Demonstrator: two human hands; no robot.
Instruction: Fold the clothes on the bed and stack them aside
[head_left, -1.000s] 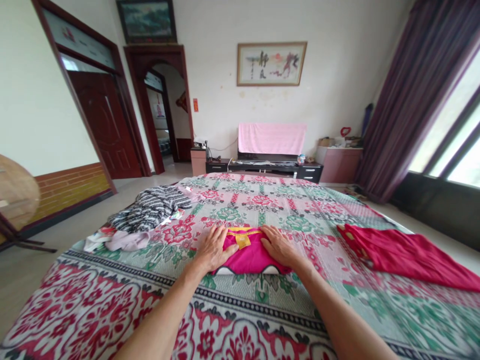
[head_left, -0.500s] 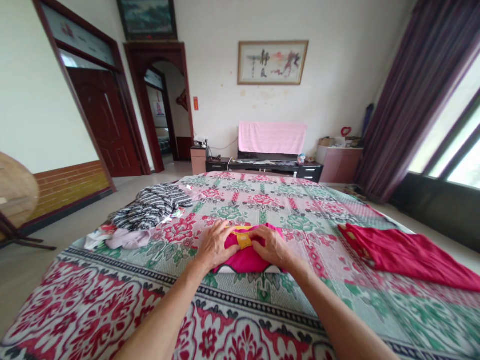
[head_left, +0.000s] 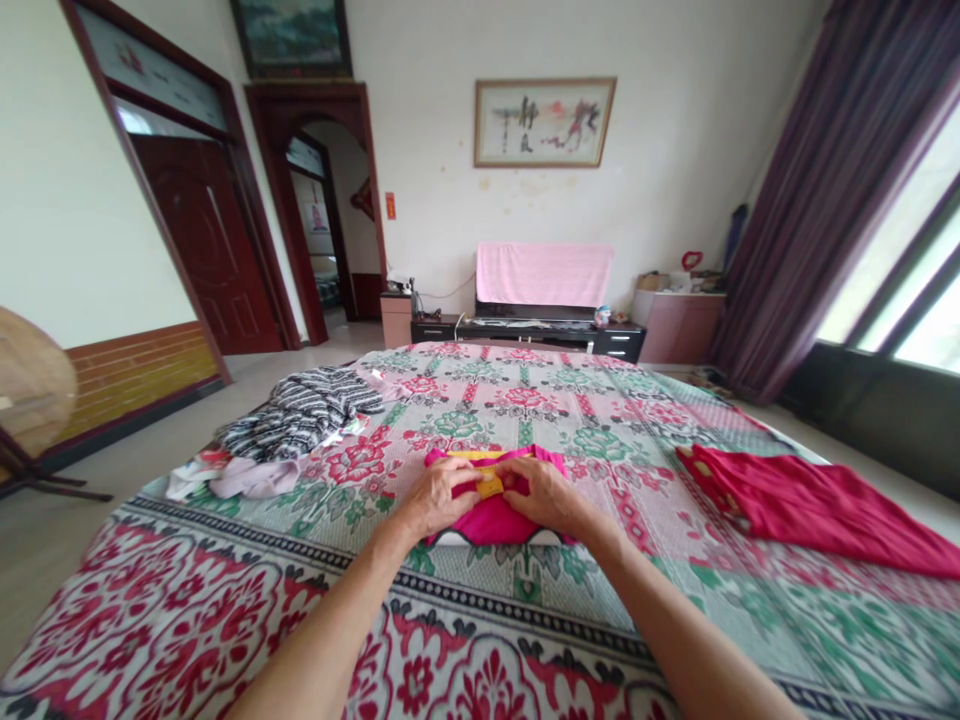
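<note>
A folded bright pink garment (head_left: 495, 524) with yellow parts and a white, dark-edged hem lies in front of me on the patterned bedspread (head_left: 360, 560). My left hand (head_left: 444, 492) is on its left side, thumb and fingers closed on the cloth beside a yellow patch (head_left: 490, 484). From the right, my right hand (head_left: 546, 488) pinches the garment at the other side of that patch. Both hands partly cover the garment, and its upper corners show beyond my fingers.
At the left edge of the bedspread lies a heap with a black-and-white striped garment (head_left: 304, 410) and a pale pink cloth (head_left: 255, 477). A folded red garment (head_left: 817, 510) lies to the right. A low cabinet (head_left: 621, 346) stands beyond.
My left hand's fingers have drawn down and closed further on the cloth, exposing the garment's upper left corner. My right hand has shifted only slightly.
</note>
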